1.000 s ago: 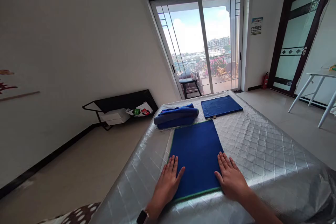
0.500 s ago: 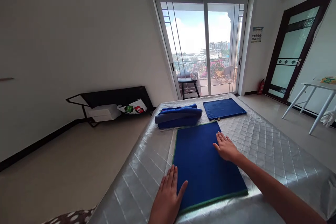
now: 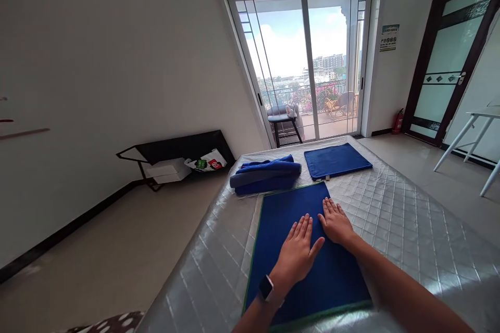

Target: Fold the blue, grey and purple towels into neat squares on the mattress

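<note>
The left hand [image 3: 297,256] has just moved in from the left edge of the cloth [image 3: 330,270] to its middle, while the right hand [image 3: 336,222] stays by the right edge. I judge this to be smoothing, with attention now on the middle; the cloth already looks flat. Both hands are open, palms down, fingers straight and together, thumbs spread, grasping nothing; how hard they press I cannot tell. They lie near each other but apart.

The cloth lies on the bed [image 3: 390,208], right before the person, with the bundle [image 3: 265,174] and the flat piece [image 3: 338,160] beyond it. Its long axis seems to run away from the person, towards the sliding door [image 3: 308,62], leaning slightly left; a green-trimmed short edge faces the person.
</note>
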A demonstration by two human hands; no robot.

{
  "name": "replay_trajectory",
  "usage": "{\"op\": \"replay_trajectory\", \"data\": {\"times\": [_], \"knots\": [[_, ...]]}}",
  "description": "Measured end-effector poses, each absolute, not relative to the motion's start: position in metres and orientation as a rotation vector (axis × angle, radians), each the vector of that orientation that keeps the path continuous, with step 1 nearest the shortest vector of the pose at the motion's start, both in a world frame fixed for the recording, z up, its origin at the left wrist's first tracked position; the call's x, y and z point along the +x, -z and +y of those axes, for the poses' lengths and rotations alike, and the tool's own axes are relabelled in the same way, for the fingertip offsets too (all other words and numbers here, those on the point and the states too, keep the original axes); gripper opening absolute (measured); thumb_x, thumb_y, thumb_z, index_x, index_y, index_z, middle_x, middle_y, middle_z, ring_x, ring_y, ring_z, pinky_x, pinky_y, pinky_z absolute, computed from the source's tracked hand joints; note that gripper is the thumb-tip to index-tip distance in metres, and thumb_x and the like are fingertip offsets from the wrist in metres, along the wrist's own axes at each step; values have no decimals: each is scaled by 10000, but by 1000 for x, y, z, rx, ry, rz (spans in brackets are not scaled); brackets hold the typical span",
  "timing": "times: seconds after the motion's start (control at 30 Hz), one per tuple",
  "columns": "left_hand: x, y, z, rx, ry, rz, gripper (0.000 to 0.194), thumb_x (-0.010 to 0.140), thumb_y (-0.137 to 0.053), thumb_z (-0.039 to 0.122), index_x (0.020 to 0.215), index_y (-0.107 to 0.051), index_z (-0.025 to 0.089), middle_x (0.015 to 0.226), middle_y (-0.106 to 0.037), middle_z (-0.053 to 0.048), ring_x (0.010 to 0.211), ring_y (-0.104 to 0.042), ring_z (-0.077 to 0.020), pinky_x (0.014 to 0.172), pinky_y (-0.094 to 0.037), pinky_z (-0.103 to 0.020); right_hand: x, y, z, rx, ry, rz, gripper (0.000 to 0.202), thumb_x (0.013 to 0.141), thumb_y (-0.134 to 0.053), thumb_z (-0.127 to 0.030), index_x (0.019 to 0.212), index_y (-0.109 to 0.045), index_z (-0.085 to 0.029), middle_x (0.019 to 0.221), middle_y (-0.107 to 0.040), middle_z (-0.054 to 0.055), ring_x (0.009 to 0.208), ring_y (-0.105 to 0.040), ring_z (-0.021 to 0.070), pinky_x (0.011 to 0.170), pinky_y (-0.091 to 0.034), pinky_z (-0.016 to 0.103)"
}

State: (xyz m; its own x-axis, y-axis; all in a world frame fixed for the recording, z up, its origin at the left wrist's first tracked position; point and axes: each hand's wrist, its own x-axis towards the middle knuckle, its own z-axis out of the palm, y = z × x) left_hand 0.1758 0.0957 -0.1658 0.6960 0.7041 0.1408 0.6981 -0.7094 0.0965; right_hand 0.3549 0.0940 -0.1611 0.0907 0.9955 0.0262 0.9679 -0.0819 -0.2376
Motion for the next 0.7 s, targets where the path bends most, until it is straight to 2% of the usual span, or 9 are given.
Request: {"op": "replay_trajectory", "data": {"times": [0.1,0.2,0.33,0.43,0.57,0.7], "knots": [[227,164,113,2874,-319,1107,648,1037,-128,500,1546,-291,133,1592,-329,-111,1494,-243,-234,1223,-254,-469,357,164,94,-2145,-213,-2054,618,982,-274,-285,1549,-277,-38,1628,-196,153,1519,-119,237,1225,-150,424],[238,170,124,2821,-327,1207,672,1034,-101,501,1540,-303,107,1590,-332,-122,1491,-256,-235,1220,-262,-459,358,167,94,-2129,-222,-2053,618,978,-267,-283,1551,-281,-51,1626,-201,143,1520,-116,238,1222,-160,434],[198,180,142,2776,-249,1352,730,1014,-115,576,1525,-344,109,1594,-325,-112,1488,-266,-237,1220,-260,-436,356,165,96,-2152,-252,-1961,644,1006,-185,-356,1556,-246,-25,1628,-189,149,1519,-127,225,1224,-148,432],[148,183,165,2709,-213,1523,760,1001,-129,610,1536,-317,104,1600,-305,-130,1493,-247,-254,1220,-240,-448,355,162,96,-2166,-287,-1949,664,1011,-157,-386,1560,-219,-18,1635,-158,135,1523,-99,217,1230,-121,427],[92,185,193,2548,-172,1748,823,990,-80,615,1532,-279,28,1597,-265,-195,1499,-219,-282,1210,-221,-465,357,165,96,-2187,-295,-1957,663,1012,-150,-405,1570,-204,-51,1643,-141,109,1524,-83,201,1229,-108,421],[76,188,200,2480,-234,1760,864,971,-82,653,1526,-285,23,1597,-269,-195,1501,-215,-284,1210,-204,-450,361,168,98,-2240,-244,-1992,667,1012,-146,-431,1575,-213,-79,1644,-160,98,1523,-109,198,1226,-114,418]]}}
